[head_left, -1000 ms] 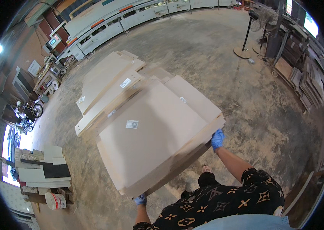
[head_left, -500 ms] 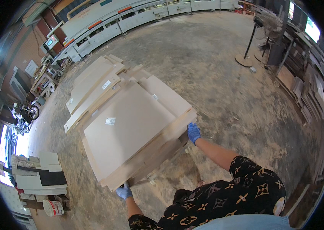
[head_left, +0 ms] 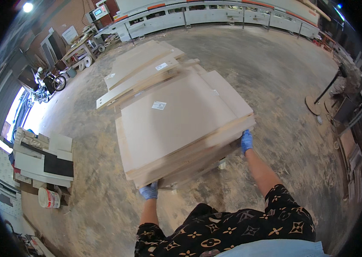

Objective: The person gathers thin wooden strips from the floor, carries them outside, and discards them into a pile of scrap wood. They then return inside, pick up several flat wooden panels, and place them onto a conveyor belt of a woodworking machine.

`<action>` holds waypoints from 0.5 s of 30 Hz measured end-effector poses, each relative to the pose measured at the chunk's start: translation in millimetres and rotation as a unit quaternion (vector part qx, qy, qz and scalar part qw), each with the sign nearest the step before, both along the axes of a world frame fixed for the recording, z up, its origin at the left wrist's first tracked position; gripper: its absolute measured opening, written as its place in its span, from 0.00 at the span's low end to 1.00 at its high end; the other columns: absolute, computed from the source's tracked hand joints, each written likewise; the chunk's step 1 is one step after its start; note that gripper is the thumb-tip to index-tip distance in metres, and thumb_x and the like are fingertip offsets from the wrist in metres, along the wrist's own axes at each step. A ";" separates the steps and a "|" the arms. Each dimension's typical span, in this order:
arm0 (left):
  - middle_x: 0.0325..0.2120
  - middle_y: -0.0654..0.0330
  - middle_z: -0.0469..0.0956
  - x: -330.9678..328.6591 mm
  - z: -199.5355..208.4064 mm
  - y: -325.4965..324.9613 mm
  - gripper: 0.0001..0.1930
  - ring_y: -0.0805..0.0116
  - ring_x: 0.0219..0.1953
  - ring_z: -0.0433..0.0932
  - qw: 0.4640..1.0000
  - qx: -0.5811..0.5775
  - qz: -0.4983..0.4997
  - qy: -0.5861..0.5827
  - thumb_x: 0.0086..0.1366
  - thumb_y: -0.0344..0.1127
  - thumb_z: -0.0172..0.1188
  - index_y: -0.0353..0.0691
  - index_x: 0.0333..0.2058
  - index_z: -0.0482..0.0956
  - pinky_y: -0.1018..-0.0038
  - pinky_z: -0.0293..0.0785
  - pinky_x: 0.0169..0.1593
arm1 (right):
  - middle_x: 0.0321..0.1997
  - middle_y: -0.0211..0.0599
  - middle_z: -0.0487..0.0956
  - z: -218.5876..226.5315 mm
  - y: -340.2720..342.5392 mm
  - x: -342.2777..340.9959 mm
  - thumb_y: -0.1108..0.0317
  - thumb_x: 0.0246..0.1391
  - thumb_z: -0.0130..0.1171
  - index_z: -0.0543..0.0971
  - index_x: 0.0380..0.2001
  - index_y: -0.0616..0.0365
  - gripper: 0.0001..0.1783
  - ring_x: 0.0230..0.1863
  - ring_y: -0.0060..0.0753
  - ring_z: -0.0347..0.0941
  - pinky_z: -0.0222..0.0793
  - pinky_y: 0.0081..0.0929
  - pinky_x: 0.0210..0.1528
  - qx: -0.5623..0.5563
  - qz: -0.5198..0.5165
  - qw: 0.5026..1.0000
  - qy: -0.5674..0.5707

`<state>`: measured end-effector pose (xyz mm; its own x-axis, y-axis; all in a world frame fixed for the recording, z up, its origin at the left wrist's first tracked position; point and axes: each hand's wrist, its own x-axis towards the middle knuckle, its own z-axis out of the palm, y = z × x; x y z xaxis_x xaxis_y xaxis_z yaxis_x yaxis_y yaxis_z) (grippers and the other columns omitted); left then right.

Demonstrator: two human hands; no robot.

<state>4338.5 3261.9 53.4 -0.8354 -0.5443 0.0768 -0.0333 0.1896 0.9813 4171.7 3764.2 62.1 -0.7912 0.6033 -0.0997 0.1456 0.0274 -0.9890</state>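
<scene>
a stack of boards, pale beige and flat-topped with slightly uneven layered edges and a white label on its upper face, sits ahead of the person above the dusty floor. its near left corner is at the blue-gloved left hand and its right corner at the blue-gloved right hand; the fingertips are hidden, so i cannot tell whether the fingers are clamped.

Motorbike: parked near the bright doorway!
Bucket: white, near a black board!
Machine: stretching across the back!
</scene>
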 end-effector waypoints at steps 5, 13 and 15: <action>0.48 0.54 0.71 3.7 12.7 13.7 0.36 0.63 0.50 0.69 1.000 0.004 -0.012 -0.026 0.43 0.33 0.71 0.32 0.51 0.63 0.68 0.65 0.54 | 0.49 0.42 0.74 20.5 4.4 -1.6 0.43 0.59 0.35 0.70 0.52 0.62 0.34 0.47 0.38 0.68 0.62 0.35 0.49 -0.027 0.024 0.996 -0.081; 0.46 0.53 0.74 13.6 19.8 26.2 0.35 0.62 0.49 0.71 0.992 -0.120 -0.006 -0.027 0.44 0.39 0.72 0.33 0.50 0.67 0.69 0.66 0.54 | 0.48 0.42 0.73 18.1 17.2 -14.4 0.44 0.60 0.35 0.71 0.49 0.62 0.32 0.47 0.38 0.67 0.61 0.35 0.50 -0.072 0.032 0.995 -0.056; 0.44 0.53 0.75 17.2 20.2 29.0 0.33 0.62 0.48 0.72 0.991 -0.129 -0.007 -0.040 0.44 0.38 0.72 0.33 0.48 0.69 0.69 0.66 0.54 | 0.54 0.42 0.69 17.4 17.7 -13.7 0.45 0.60 0.36 0.67 0.55 0.62 0.33 0.52 0.38 0.65 0.59 0.34 0.53 -0.095 0.038 0.986 -0.134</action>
<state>4355.8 3290.9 73.6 -0.8517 -0.5035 0.1451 -0.1041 0.4341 0.8948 4158.0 3781.8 79.5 -0.7641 0.4927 -0.4163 0.4062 -0.1338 -0.9039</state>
